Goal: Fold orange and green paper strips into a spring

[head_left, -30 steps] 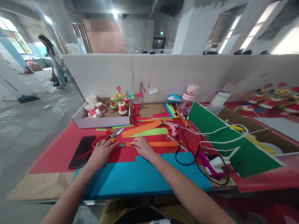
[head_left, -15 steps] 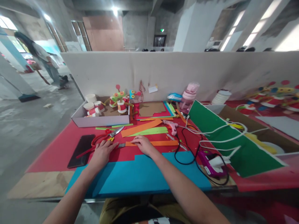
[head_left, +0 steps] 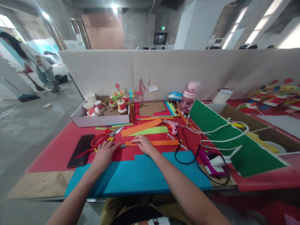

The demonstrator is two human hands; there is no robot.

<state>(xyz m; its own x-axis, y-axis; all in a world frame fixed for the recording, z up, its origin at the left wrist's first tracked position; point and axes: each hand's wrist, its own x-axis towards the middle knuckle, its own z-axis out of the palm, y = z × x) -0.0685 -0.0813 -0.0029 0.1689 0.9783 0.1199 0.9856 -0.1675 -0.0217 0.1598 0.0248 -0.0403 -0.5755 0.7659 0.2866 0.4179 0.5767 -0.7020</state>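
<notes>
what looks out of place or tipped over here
One paper cup seems to lie on its side in the pale box, as if tipped. A slim red object lies across the black phone, an odd place. Small scraps lie untidily beside the pink glue gun.

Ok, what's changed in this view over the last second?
In the background, the person with the broom has moved toward the left of the view. At the table, no grip was visibly taken or released: the left hand stays by the scissors, the right hand on the orange strip. The phone and pink glue gun stayed put.
</notes>
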